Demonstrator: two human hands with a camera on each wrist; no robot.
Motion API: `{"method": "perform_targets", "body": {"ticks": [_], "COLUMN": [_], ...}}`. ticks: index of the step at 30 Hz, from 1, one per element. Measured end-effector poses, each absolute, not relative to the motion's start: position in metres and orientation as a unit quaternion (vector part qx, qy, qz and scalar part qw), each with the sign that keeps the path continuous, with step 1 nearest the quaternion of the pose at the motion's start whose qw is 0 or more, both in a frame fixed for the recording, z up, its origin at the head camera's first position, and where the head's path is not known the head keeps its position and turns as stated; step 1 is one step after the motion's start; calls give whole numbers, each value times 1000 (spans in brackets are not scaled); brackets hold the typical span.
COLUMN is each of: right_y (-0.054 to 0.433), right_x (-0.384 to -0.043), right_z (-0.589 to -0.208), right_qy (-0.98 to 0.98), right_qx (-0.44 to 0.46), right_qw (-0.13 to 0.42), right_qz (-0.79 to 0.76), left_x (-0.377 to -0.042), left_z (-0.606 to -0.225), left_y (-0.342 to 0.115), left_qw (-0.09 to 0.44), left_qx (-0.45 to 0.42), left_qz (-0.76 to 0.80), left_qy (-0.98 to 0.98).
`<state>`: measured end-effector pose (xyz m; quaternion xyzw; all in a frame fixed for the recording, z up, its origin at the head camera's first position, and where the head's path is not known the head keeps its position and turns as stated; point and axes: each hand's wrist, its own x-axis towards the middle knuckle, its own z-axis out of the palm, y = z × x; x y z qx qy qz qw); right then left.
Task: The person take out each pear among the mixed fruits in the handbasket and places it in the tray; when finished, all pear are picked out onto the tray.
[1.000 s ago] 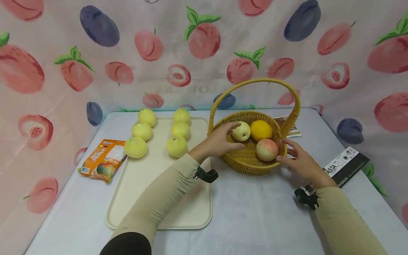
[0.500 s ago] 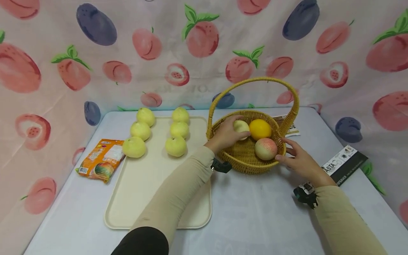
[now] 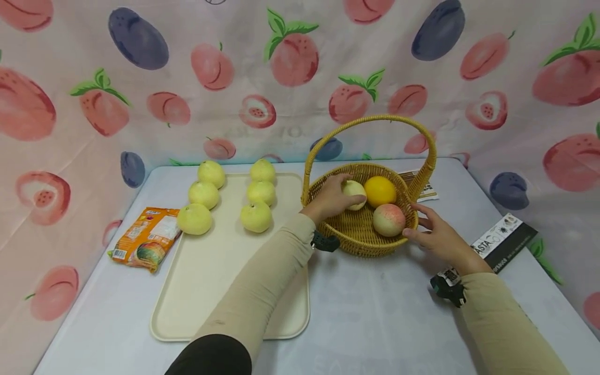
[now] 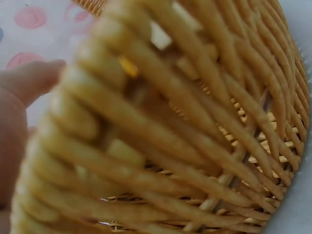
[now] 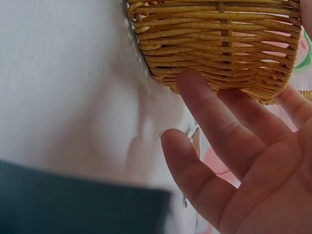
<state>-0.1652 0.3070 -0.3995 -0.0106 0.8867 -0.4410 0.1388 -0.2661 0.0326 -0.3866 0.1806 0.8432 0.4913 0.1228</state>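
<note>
A round pale yellow-green fruit (image 3: pixel 354 194) lies in the yellow wicker basket (image 3: pixel 361 250). My left hand (image 3: pixel 330 199) reaches over the basket's left rim and holds this fruit between thumb and fingers. In the left wrist view the basket's woven wall (image 4: pixel 195 112) hides most of that hand. Beside the fruit are an orange (image 3: pixel 380 190) and a reddish peach (image 3: pixel 389 220). My right hand (image 3: pixel 438 237) rests against the basket's right side, thumb near the front rim. The right wrist view shows its extended fingers (image 5: pixel 219 124) touching the outer weave.
A cream tray (image 3: pixel 220 291) stands left of the basket, with several yellow-green fruits (image 3: pixel 256 216) in two rows. An orange packet (image 3: pixel 146 238) lies at the tray's left. A black-and-white pasta box (image 3: pixel 503 242) is at the right, and another packet (image 3: pixel 424 194) sits behind the basket.
My left hand has moved right and deeper into the basket, its fingers closing round the pale fruit. My right hand stays at the basket's side.
</note>
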Motion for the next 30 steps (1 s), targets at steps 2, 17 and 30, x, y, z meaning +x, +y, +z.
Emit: {"method": "perform_targets", "body": {"ticks": [2,17,30], "right_y": [307,306,307], "right_x": [-165,-165,-165], "right_z": [-399,-399,-400], "right_qy": [884,889,888], "right_qx": [-8,-10,-13], "right_qw": [141,138,134], "right_qz": [-446,-435,-440], "left_x": [-266,-266,-264], "left_z": [-387,-387,-386], "left_y": [33,31,33], "left_qw": [124,164,210], "left_qx": [185,210,212], "left_qz": [489,461,454], "left_qy": [844,846,840]}}
